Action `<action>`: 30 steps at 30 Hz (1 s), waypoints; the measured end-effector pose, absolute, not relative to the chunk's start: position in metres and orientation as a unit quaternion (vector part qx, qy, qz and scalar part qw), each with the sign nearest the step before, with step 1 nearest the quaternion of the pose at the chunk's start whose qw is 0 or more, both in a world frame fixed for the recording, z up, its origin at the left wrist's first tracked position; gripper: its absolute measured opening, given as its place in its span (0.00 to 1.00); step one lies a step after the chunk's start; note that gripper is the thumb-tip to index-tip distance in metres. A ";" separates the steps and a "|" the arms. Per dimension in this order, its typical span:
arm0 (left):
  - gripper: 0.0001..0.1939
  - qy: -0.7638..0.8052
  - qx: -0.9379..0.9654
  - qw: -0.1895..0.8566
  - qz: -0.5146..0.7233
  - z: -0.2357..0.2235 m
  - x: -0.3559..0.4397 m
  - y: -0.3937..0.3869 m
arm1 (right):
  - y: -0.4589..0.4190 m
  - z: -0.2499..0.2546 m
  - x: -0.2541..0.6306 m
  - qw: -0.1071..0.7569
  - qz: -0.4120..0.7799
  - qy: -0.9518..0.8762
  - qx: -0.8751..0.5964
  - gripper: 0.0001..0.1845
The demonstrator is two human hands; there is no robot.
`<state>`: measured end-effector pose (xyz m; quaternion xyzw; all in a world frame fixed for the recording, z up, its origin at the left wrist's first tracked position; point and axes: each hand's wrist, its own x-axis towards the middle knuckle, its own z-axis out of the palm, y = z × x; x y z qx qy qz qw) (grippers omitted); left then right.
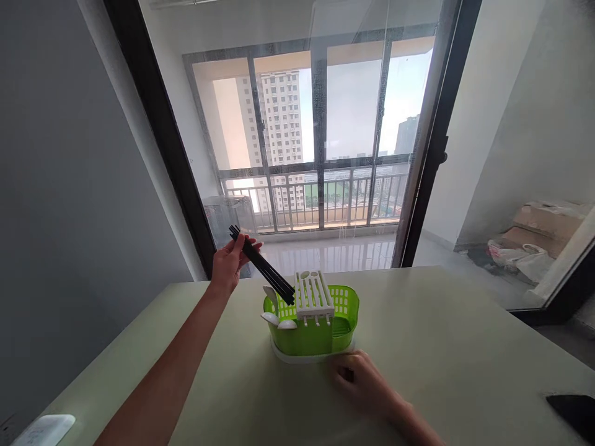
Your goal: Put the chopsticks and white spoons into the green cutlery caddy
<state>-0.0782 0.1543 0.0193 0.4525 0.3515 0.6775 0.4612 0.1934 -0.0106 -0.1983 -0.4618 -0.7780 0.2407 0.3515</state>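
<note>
My left hand (235, 254) is closed around the upper part of a bundle of black chopsticks (269, 271). They slant down to the right, and their lower ends are over the left side of a green basket (302, 339), beside its white slotted rack (315, 296). Several white spoons (287, 324) lean out at the basket's left end. My right hand (357, 379) is just in front of the basket's white base (297, 358). Its fingers are curled in and somewhat blurred, and nothing shows in them. Whether it touches the base is unclear.
The basket stands on a pale table (418, 322). A white object (49, 428) lies at the near left corner, a black object (574, 412) at the right edge. Behind the table is a dark-framed glass door (432, 155). Cardboard and plastic bags (534, 260) lie on the floor beyond.
</note>
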 end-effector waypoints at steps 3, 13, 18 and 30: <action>0.11 0.348 0.370 0.462 0.727 0.027 -0.107 0.159 | -0.012 -0.196 0.194 0.354 0.236 -0.778 -0.463 0.17; 0.12 0.489 0.343 0.519 0.612 -0.006 -0.201 0.126 | -0.008 -0.204 0.193 0.357 0.231 -0.777 -0.464 0.18; 0.18 0.589 0.427 0.561 0.395 -0.027 -0.231 0.091 | -0.009 -0.202 0.193 0.355 0.239 -0.773 -0.469 0.19; 0.34 0.652 0.527 0.529 0.132 -0.046 -0.243 0.063 | -0.009 -0.199 0.192 0.353 0.246 -0.773 -0.467 0.18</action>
